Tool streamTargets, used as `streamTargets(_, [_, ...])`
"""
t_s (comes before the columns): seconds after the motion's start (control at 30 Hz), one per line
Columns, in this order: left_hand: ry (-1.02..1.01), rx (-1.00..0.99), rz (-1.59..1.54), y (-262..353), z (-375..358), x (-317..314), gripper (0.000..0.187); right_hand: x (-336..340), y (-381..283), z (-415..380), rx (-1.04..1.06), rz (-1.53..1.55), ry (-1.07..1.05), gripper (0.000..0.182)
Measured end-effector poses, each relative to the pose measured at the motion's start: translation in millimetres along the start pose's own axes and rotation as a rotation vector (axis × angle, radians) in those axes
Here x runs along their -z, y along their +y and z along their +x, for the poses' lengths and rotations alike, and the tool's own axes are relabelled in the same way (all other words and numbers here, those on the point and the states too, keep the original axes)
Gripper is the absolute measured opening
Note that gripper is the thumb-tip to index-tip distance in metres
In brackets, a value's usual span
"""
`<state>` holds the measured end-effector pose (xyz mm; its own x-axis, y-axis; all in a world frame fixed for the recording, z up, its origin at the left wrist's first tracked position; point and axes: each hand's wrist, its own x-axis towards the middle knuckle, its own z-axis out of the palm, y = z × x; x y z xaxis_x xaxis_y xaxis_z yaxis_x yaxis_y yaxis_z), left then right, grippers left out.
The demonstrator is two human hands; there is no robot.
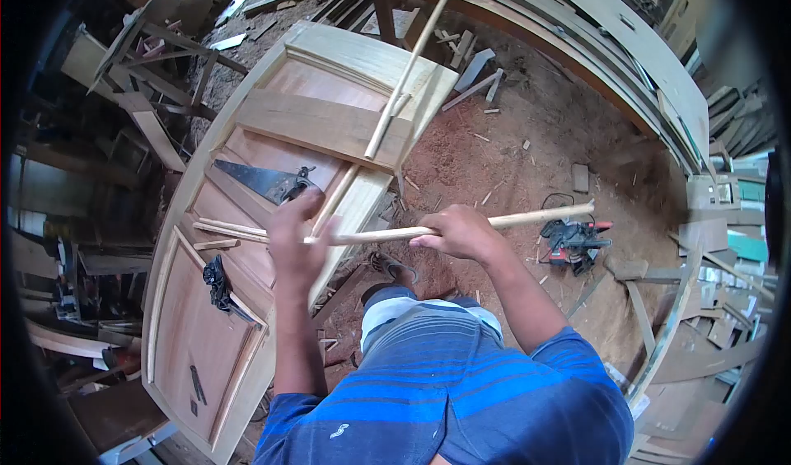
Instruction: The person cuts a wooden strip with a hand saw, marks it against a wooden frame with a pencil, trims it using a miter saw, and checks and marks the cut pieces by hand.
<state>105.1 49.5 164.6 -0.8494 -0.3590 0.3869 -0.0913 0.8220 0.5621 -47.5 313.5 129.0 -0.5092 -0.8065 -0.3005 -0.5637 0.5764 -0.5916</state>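
My right hand point(460, 233) is closed around a thin wooden strip point(535, 216), which runs sideways in front of me over the edge of a panelled wooden door point(210, 420). My left hand point(297, 238) is at the strip's left end, smeared by motion, so its grip cannot be made out. Just beyond that hand a handsaw point(254, 178) lies on the door, its handle partly hidden. Further off, a wide plank point(317, 127) lies across the door, and a long thin strip point(416, 57) rests over it.
A red and black power tool point(570, 244) sits on the dirt floor to the right. A black bundle point(216, 284) and a slim dark tool point(197, 383) lie on the door. Stacked boards point(610, 41) stand at the back right. Scrap wood point(474, 70) litters the ground.
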Motion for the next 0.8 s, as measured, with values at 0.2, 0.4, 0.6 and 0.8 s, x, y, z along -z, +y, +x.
streamTargets(0.2, [-0.583,-0.046,-0.055,103,-39,-84,0.043,-15,25,-51,0.151,-0.073,0.133,0.034])
streamTargets(0.4, [-0.439,0.144,-0.002,112,-74,-75,0.033,27,74,-125,0.000,-0.073,0.314,0.037])
streamTargets(0.6, [-0.283,0.214,-0.119,68,-93,-80,0.035,71,135,-176,-0.135,-0.232,0.766,0.048])
streamTargets(0.8, [-0.232,0.207,-0.203,38,-77,-85,0.032,87,163,-172,-0.124,0.480,0.923,0.045])
